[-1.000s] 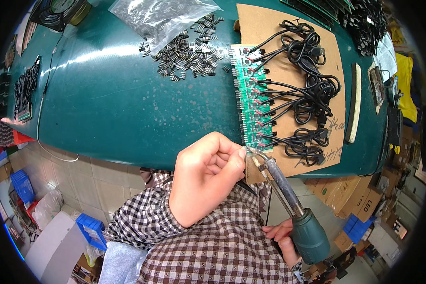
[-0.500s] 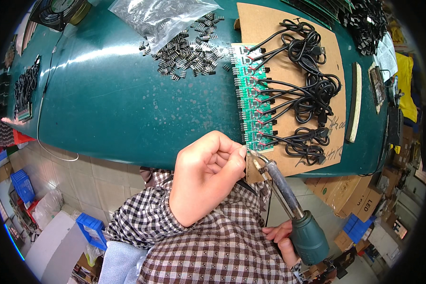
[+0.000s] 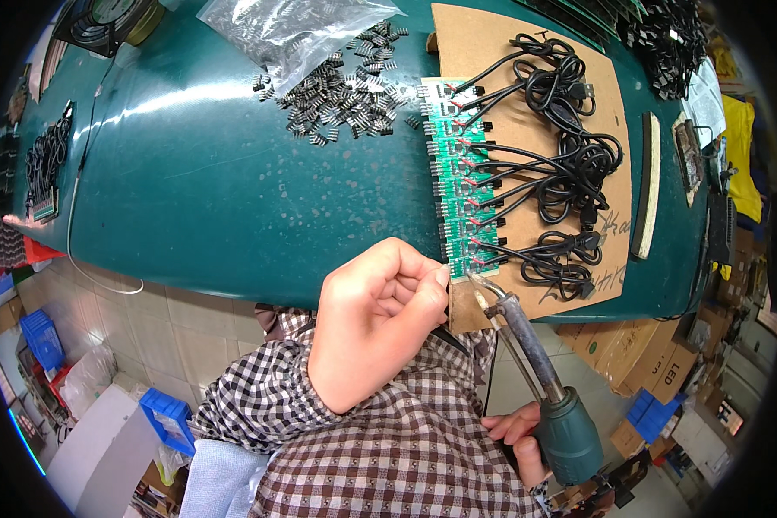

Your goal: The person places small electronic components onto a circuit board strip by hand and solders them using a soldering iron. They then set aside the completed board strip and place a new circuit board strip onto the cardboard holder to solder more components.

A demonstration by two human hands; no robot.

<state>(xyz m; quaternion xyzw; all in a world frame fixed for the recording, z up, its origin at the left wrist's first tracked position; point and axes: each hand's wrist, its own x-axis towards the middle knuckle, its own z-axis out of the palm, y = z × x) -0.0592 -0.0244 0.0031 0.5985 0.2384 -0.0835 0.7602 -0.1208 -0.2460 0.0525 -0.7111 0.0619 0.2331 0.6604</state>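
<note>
A strip of green circuit boards (image 3: 455,186) lies on brown cardboard (image 3: 527,112), with black pin connectors along its left edge and looped black cables (image 3: 570,160) wired to its right side. My left hand (image 3: 378,319) is closed in a pinch at the strip's near left corner; whatever sits between thumb and forefinger is too small to make out. A soldering iron (image 3: 535,354) with a green handle slants up from the lower right, its bent tip by the nearest board. My right hand (image 3: 520,436) grips that handle from its left side, partly hidden behind it.
Loose black pin connectors (image 3: 341,108) are heaped at the far middle of the green table (image 3: 190,207), beside a clear plastic bag (image 3: 289,34). A pale strip (image 3: 647,186) lies right of the cardboard. Bundled cables (image 3: 50,164) rest at the left, near a fan (image 3: 108,26).
The soldering iron has shifted slightly right along with my right hand, its tip moving away from my left fingertips. My left hand has stayed in place.
</note>
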